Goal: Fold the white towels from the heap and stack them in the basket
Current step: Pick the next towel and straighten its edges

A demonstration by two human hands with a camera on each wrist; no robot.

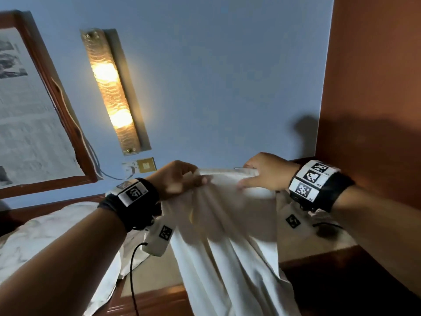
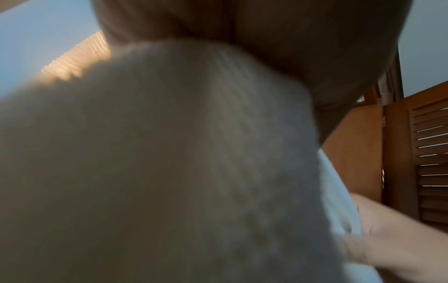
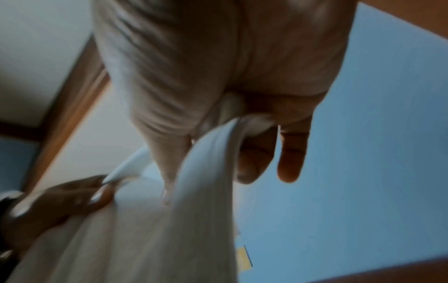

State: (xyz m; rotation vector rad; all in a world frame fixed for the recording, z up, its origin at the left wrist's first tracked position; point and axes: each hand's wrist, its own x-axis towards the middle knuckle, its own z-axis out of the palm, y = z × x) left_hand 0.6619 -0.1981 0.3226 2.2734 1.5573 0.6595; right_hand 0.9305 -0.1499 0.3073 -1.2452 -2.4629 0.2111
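Observation:
A white towel [image 1: 223, 252] hangs in front of me, held up by its top edge against a blue wall. My left hand [image 1: 182, 179] grips the left part of that edge in curled fingers. My right hand [image 1: 262, 176] pinches the right part, a short way apart. In the left wrist view the towel [image 2: 169, 153] fills most of the picture under my left hand's palm [image 2: 266, 38], with my right hand [image 2: 392, 239] at the lower right. In the right wrist view the towel [image 3: 201, 191] runs from my right hand [image 3: 242, 95] down to my left hand [image 3: 60, 199]. No basket is in view.
White cloth [image 1: 45, 231] lies rumpled on a bed at the lower left. A lit wall lamp [image 1: 111, 92] and a wood-framed picture [image 1: 34, 106] hang on the blue wall. A brown wooden panel [image 1: 376, 87] and a dark wooden stand [image 1: 341, 270] are at the right.

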